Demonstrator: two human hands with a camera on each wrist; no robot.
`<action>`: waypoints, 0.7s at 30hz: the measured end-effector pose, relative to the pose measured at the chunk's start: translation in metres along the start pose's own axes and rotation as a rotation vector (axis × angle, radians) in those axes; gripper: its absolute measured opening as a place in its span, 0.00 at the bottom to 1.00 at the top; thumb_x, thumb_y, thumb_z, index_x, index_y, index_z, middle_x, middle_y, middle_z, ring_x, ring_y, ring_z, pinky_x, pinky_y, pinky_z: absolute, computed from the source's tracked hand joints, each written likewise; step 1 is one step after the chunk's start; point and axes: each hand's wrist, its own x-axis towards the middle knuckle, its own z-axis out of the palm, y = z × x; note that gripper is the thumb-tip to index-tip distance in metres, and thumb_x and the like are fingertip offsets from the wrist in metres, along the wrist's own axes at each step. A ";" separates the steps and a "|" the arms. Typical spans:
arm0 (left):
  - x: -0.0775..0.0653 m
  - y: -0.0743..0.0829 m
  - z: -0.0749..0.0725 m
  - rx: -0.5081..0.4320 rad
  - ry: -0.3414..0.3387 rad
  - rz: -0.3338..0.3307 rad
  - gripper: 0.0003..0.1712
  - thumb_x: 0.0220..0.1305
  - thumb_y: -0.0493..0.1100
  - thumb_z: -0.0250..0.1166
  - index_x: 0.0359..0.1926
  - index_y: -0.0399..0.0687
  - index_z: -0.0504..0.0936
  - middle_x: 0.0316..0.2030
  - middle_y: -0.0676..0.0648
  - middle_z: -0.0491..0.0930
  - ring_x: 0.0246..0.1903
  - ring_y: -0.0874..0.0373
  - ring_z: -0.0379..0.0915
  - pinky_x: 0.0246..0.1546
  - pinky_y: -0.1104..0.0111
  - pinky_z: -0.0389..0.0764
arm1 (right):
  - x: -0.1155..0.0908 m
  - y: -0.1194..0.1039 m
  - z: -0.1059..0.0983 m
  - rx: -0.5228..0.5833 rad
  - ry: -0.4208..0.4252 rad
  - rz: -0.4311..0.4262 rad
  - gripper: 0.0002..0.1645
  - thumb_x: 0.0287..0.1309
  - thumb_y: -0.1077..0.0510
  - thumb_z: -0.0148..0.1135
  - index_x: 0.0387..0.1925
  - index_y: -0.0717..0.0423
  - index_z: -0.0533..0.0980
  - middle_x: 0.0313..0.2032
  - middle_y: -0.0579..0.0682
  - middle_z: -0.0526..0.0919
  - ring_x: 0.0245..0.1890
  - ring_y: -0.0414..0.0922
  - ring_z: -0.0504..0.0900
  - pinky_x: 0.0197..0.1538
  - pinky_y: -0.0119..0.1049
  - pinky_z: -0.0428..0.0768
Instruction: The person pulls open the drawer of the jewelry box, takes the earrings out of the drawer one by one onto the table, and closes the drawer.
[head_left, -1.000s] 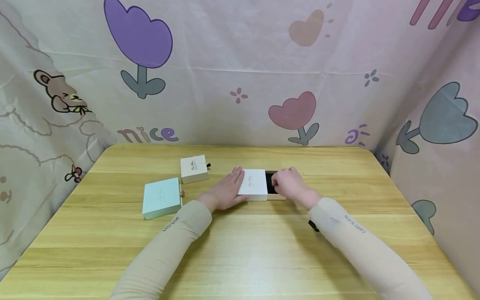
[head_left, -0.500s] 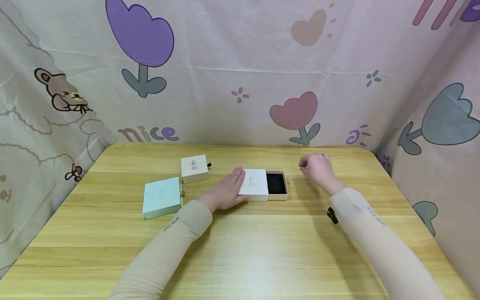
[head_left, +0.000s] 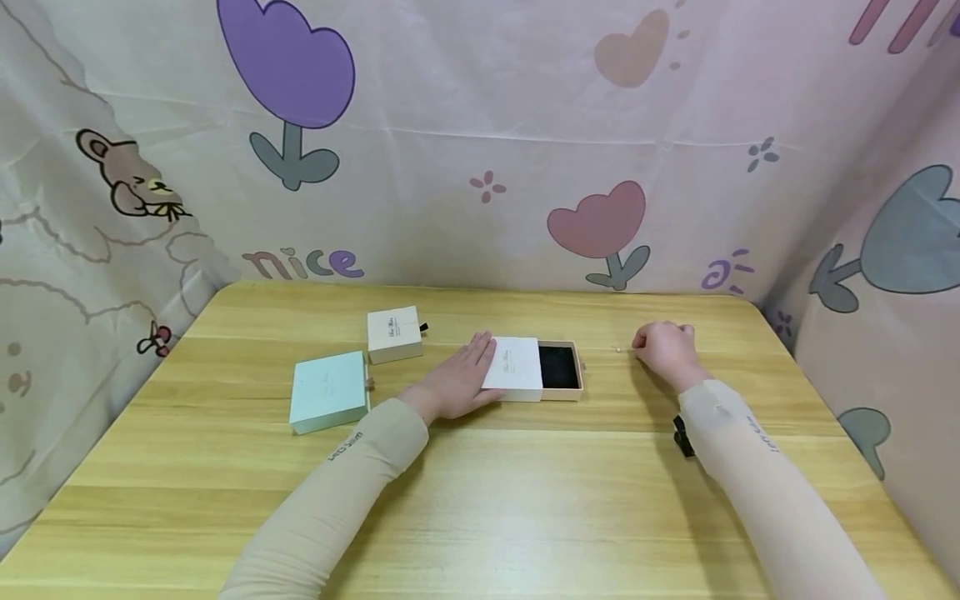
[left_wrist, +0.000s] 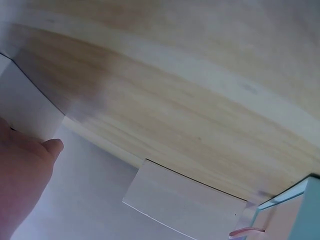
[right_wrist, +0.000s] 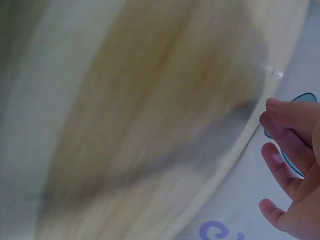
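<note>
A white drawer-style box (head_left: 516, 367) lies mid-table, its black-lined drawer (head_left: 559, 367) pulled partly out to the right. My left hand (head_left: 455, 385) rests against the box's left end, fingers straight along the top and thumb at the front side. In the left wrist view that thumb (left_wrist: 53, 147) shows beside the box's wall. To the right of the drawer, my right hand (head_left: 666, 350) hovers low over the table with thumb and index tips together. I cannot tell whether they pinch anything. Just left of the fingertips lies a tiny shiny piece (head_left: 618, 349).
A mint-green box (head_left: 330, 390) with a small pull tab stands at the left. Behind it sits a smaller cream box (head_left: 394, 333) with a black tab. A patterned cloth (head_left: 450, 150) rises behind the wooden table (head_left: 495, 508).
My right hand has come out of the drawer and moved right, past the tiny shiny piece, which shows again. My left hand stays on the white box.
</note>
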 end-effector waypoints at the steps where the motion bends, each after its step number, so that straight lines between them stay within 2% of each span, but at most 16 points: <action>1: 0.000 0.000 0.000 0.002 0.001 0.002 0.49 0.68 0.66 0.40 0.72 0.36 0.36 0.74 0.39 0.34 0.74 0.49 0.28 0.73 0.62 0.42 | 0.000 0.001 0.001 -0.002 -0.004 0.000 0.06 0.53 0.65 0.61 0.29 0.59 0.83 0.36 0.58 0.85 0.42 0.59 0.78 0.55 0.63 0.57; 21: 0.000 -0.001 0.000 -0.015 0.004 0.016 0.49 0.68 0.66 0.40 0.72 0.35 0.36 0.74 0.38 0.33 0.73 0.48 0.28 0.73 0.61 0.41 | 0.004 -0.003 0.006 -0.049 -0.063 -0.005 0.05 0.53 0.65 0.62 0.31 0.57 0.83 0.38 0.57 0.86 0.43 0.60 0.78 0.57 0.65 0.55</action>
